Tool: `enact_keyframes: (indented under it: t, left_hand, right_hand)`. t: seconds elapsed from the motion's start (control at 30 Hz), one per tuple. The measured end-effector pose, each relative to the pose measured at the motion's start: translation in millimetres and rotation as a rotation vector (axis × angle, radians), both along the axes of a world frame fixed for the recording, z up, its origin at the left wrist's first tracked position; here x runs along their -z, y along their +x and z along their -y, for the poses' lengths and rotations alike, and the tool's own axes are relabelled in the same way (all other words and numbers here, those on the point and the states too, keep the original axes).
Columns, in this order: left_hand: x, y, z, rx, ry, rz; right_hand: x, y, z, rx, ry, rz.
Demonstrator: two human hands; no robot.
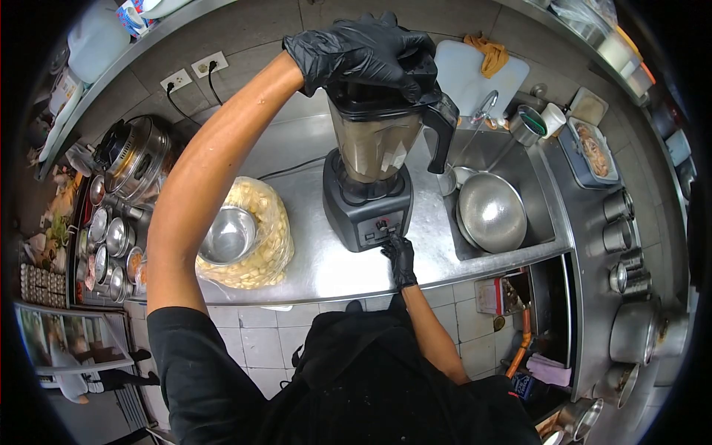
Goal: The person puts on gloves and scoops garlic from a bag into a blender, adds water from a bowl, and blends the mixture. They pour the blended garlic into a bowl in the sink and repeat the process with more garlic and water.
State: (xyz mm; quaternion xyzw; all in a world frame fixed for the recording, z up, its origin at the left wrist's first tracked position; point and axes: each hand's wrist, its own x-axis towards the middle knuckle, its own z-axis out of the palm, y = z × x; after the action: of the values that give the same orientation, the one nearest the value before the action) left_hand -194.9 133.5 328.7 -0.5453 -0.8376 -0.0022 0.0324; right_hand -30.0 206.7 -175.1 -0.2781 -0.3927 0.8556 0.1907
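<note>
Blender (374, 159) stands upright on the steel counter (297, 163), head view, left of the sink (545, 222). My left hand (371, 55), black-gloved, lies over the lid (354, 101), fingers spread and curved across it. My right hand (401, 262), likewise gloved, is at the control panel (382, 229) on the base; whether its fingers pinch anything, I cannot tell. Clear bag (267, 211) of pale pieces, metal bowl (228, 236) on top, sits to the blender's left.

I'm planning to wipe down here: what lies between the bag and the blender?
In the head view, steel counter lies between the bag and the blender, with a black cord farther back.
</note>
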Motion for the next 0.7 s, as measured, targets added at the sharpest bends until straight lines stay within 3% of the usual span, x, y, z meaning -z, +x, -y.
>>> enact_keyframes:
  t: [0.1, 0.7]
  left_hand:
    - [38, -37, -11, 0.044, 0.153, -0.071]
    - [39, -36, -7, 0.099, 0.172, -0.084]
  right_hand:
    - [0, 0, 1, 0.008, -0.002, 0.002]
    - [8, -2, 1, 0.025, 0.017, 0.024]
